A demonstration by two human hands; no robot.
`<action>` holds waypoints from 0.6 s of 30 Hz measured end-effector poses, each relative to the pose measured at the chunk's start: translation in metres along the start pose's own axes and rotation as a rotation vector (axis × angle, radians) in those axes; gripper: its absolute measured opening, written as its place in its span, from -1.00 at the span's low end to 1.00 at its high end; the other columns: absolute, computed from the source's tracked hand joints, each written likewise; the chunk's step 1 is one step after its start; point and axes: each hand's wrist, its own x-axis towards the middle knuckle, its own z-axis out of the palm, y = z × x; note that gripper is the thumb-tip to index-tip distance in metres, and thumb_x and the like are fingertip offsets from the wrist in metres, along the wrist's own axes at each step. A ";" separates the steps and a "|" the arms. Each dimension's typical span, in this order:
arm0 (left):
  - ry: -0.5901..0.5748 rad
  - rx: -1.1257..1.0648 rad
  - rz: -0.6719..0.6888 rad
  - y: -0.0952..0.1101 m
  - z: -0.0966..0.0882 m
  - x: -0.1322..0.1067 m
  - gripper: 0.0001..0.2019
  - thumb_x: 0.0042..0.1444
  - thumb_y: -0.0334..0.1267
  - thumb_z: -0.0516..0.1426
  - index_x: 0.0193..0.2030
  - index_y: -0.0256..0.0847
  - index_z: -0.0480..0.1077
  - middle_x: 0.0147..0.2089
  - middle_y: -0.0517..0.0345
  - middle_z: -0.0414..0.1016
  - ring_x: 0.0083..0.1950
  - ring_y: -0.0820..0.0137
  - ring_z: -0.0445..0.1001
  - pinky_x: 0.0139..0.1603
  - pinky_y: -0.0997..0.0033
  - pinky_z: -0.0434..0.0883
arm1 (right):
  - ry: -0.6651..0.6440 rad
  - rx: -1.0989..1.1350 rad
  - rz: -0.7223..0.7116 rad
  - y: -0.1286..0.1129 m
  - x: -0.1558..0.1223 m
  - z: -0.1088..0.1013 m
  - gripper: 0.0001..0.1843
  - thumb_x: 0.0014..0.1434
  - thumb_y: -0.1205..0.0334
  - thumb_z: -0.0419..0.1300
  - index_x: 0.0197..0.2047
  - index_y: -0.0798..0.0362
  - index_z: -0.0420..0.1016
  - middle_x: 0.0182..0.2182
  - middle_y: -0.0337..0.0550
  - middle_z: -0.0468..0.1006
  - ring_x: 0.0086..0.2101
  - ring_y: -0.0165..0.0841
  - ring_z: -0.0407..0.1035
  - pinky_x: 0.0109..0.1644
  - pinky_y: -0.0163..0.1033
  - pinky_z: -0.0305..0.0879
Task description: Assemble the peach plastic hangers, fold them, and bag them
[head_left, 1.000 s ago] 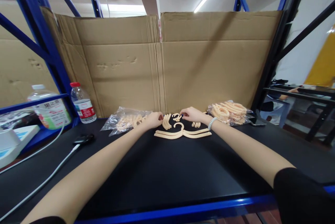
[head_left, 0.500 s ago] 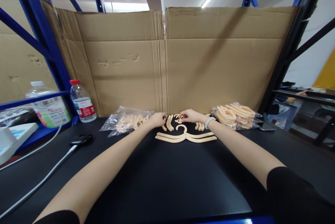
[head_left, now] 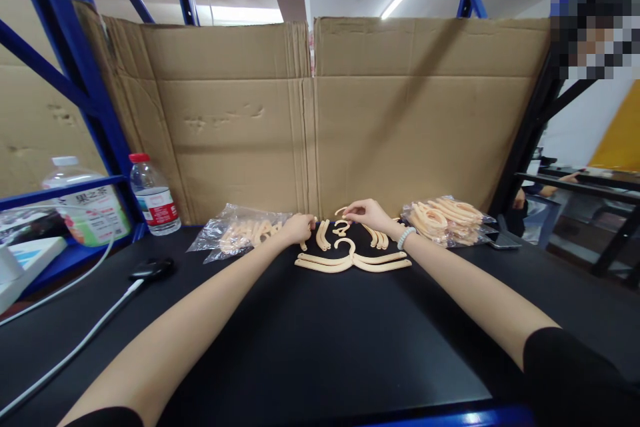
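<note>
Both my arms reach far across a black table [head_left: 310, 340] to a small layout of beige curved plastic pieces. My left hand [head_left: 298, 228] is curled, its fingertips pinching a short curved piece beside a pair of curved strips [head_left: 323, 235]. My right hand [head_left: 369, 214] is lifted slightly and pinches a small beige hook piece over the little hooks [head_left: 342, 228]. A white bead bracelet [head_left: 405, 238] sits on that wrist. In front of both hands lies a long hanger-shaped assembly [head_left: 353, 260]. More curved strips [head_left: 377, 238] lie under my right wrist.
A clear bag of beige parts [head_left: 240, 234] lies left of my hands, another fuller bag [head_left: 445, 219] at right. Cardboard walls [head_left: 310, 120] close the back. A water bottle [head_left: 149, 196], a black device with white cable [head_left: 150, 270] and a phone [head_left: 500, 240] rest on the table.
My right hand has lifted a little off the table with a small hook piece in its fingertips. My left hand stays by the curved strips.
</note>
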 end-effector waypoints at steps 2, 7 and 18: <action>0.063 -0.079 0.002 -0.003 -0.003 -0.005 -0.70 0.27 -0.19 0.12 0.09 -0.24 0.35 0.09 -0.02 0.41 -0.01 0.25 0.47 -0.03 0.10 0.47 | 0.065 0.099 0.012 -0.010 -0.007 -0.002 -0.64 0.09 0.03 0.27 -0.25 0.19 0.56 -0.36 -0.02 0.62 -0.34 -0.33 0.51 -0.15 -0.18 0.41; 0.214 -0.365 0.009 -0.001 -0.006 -0.031 -0.75 0.25 -0.34 0.11 0.05 -0.27 0.29 -0.15 0.08 0.47 -0.17 0.34 0.51 -0.14 0.24 0.49 | 0.104 0.296 0.050 -0.038 -0.043 -0.001 -0.61 -0.01 -0.02 0.35 -0.28 0.16 0.56 -0.41 -0.05 0.62 -0.34 -0.30 0.52 -0.22 -0.19 0.43; 0.191 -1.161 -0.032 0.058 0.035 -0.126 -0.60 0.03 -0.17 0.24 -0.02 -0.24 0.30 -0.29 0.18 0.47 -0.32 0.41 0.49 -0.23 0.33 0.49 | 0.178 0.856 0.259 -0.068 -0.117 0.043 -0.51 -0.07 0.23 0.44 -0.06 0.03 0.44 -0.40 -0.31 0.47 -0.43 -0.48 0.41 -0.28 -0.29 0.39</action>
